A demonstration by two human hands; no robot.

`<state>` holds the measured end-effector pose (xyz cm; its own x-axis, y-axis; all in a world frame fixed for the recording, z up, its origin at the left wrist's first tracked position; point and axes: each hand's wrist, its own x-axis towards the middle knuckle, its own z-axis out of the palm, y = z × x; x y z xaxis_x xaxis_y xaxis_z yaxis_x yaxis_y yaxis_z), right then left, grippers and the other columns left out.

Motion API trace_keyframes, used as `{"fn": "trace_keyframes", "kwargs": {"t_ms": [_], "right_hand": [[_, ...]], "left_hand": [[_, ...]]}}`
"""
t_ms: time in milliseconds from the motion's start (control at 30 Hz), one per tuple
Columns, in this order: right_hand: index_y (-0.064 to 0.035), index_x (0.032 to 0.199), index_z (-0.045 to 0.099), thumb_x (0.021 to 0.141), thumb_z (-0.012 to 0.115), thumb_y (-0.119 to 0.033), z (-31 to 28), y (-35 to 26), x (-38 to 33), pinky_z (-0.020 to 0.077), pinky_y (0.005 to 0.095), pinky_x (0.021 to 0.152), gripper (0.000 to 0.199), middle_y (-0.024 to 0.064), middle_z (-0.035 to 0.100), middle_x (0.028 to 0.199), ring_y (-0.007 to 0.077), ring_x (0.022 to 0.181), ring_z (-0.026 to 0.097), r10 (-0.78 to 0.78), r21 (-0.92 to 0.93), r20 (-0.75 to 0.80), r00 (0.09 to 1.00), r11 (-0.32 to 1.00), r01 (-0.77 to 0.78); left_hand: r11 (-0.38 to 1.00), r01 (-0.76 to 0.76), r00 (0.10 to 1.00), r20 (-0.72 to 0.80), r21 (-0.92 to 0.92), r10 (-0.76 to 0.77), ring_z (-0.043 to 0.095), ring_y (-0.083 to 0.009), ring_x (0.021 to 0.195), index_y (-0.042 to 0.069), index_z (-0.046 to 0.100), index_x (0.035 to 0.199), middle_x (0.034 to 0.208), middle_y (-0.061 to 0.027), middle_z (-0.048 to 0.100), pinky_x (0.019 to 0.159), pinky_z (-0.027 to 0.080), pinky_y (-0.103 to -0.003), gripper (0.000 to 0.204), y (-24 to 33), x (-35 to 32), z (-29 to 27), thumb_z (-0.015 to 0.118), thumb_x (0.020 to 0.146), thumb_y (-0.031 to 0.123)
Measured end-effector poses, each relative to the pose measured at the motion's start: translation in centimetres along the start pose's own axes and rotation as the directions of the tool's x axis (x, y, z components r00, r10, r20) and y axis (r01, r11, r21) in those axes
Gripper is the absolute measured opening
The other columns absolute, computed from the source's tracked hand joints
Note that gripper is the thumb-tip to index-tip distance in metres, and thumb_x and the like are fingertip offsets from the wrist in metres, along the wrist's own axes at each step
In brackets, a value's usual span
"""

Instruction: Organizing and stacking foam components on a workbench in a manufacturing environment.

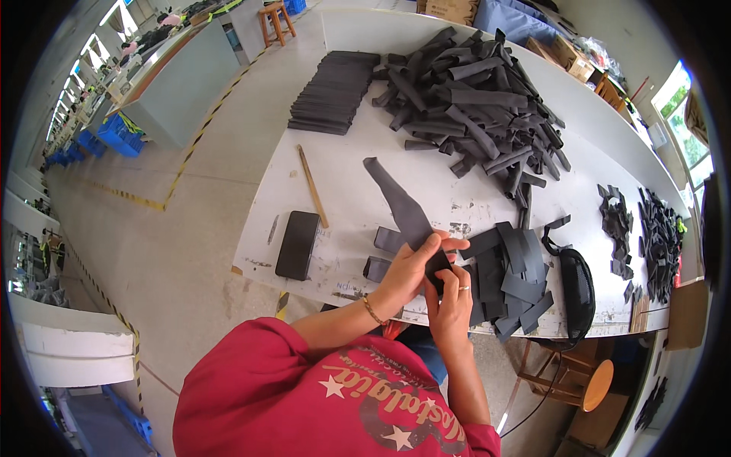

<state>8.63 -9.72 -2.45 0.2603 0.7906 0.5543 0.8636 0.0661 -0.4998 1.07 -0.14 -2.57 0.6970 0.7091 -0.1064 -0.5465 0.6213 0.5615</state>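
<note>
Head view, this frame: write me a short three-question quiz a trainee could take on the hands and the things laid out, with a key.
1. True or false: the left hand holds the long dark strip.
2. Which of these lies nearest the wooden stick?
a) black mesh pouch
b) black phone-like slab
c) round-topped stool
3. Fill in: in the picture, the neatly overlapped stack of dark pieces sits to the ____ of the loose heap.

Key: 1. True. 2. b. 3. left.
</note>
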Motion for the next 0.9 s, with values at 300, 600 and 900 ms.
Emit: {"fn": "trace_keyframes", "kwargs": {"t_ms": [300,600,900], "right_hand": [[-0.0005,0.104,0.050,0.079,0.070,0.001,-0.9,0.3,0.7,0.0493,0.0441,0.075,0.032,0.0216,0.055,0.106,0.0399,0.091,0.058,0.027,0.014,0.122,0.992,0.999,-0.029],[0.0011,0.100,0.052,0.074,0.072,0.004,-3.5,0.5,1.3,0.0496,0.0407,0.064,0.033,0.0177,0.055,0.097,0.0336,0.078,0.057,-0.187,0.006,0.064,0.980,0.982,0.187],[-0.0002,0.091,0.054,0.074,0.070,0.007,-3.8,0.3,1.8,0.0467,0.0389,0.058,0.024,0.0148,0.056,0.091,0.0316,0.072,0.057,-0.270,0.023,0.018,0.963,0.963,0.269]], "left_hand": [[1.000,0.016,0.999,0.046,-0.013,-0.015,0.063,-0.0215,0.098,0.004,0.056,0.111,0.117,-0.0166,0.064,0.092,0.049,-0.034,0.030,-0.9,-0.3,-0.9,0.054,0.099,0.031],[0.990,-0.138,0.989,0.059,0.029,0.136,0.068,-0.0306,0.089,0.000,0.058,0.114,0.097,-0.0146,0.068,0.086,0.053,-0.042,0.037,4.3,1.2,1.5,0.054,0.098,0.033],[0.990,-0.129,0.991,0.036,-0.053,0.131,0.068,-0.0295,0.091,0.002,0.059,0.105,0.094,-0.0126,0.068,0.085,0.053,-0.040,0.035,2.3,-0.5,2.0,0.051,0.100,0.036]]}}
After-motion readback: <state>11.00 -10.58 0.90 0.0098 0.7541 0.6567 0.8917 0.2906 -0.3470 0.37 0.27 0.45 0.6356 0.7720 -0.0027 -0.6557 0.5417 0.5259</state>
